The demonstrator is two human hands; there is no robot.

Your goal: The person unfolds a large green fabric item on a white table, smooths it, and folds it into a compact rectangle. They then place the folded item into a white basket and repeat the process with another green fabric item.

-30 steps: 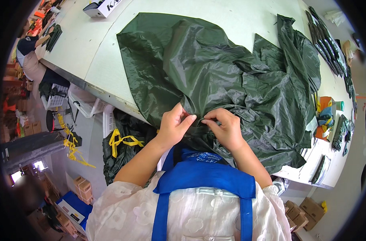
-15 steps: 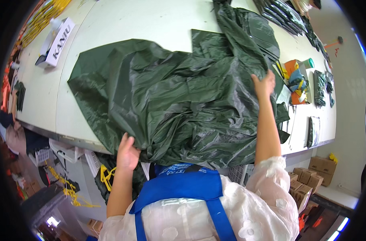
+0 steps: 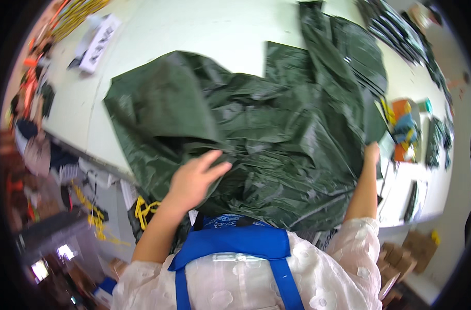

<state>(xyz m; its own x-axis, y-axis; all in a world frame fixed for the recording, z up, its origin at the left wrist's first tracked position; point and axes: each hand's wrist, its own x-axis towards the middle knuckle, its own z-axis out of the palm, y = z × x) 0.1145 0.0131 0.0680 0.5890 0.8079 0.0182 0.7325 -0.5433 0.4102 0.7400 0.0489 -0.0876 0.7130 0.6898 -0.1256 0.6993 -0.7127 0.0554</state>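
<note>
A large, crumpled dark green waterproof cloth lies over the near part of the white table and hangs over its front edge toward me. A long sleeve-like strip of it runs to the far side. My left hand, slightly blurred, is over its near left part with thumb and fingers apart, nothing held. On the right, my right hand is closed at the cloth's right edge, its fingertips partly hidden. Beside the strip lies a folded dark green piece.
The white table carries a white box at the far left and yellow folded goods behind it. To the right stand an orange box with coloured cloths and several dark packets. Cartons sit below right. Another person is at the left.
My left hand has moved up and right from the cloth's near edge, its fingers now spread. My right hand has come nearer and closed on the cloth's edge. The whole view has tilted slightly.
</note>
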